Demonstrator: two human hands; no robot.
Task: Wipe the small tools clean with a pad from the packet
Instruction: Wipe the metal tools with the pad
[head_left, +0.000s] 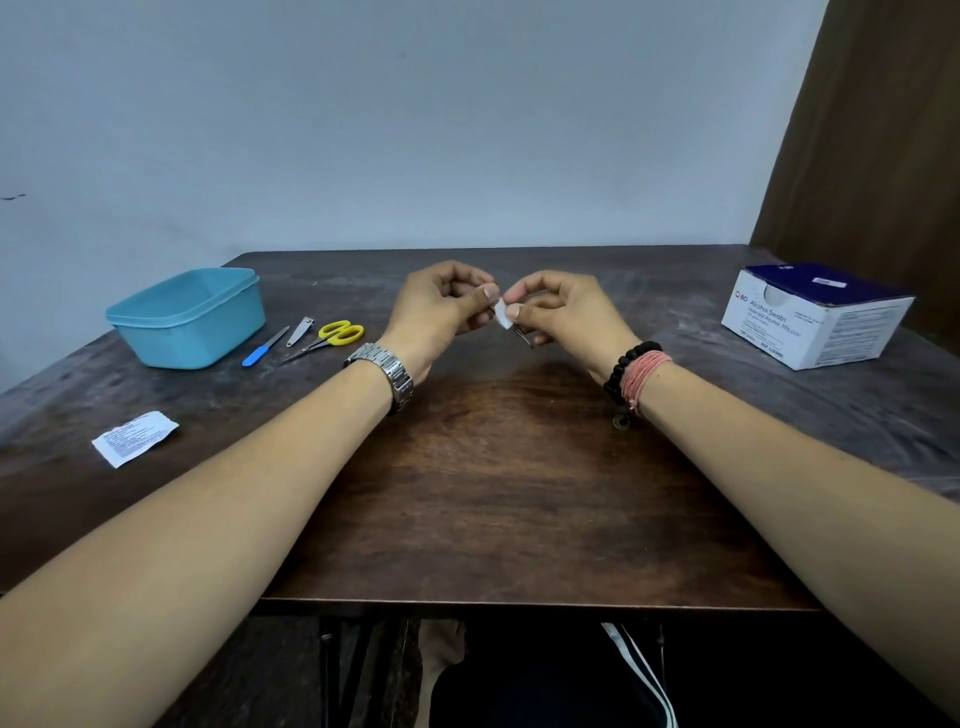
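Steel tools wait far left: nail file (265, 346), clipper (300, 331), scissors (326, 341). Left hand (439, 312) and right hand (563, 312) pinch a white pad (503, 314) around a thin tool (523, 338) (slanting toward the right hand); the left hand is nearer the rest.

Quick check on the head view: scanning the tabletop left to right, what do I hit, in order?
Torn packet → blue tub → blue-handled file → nail clipper → yellow scissors → left hand → white pad pinched between both hands → right hand → alcohol swab box.
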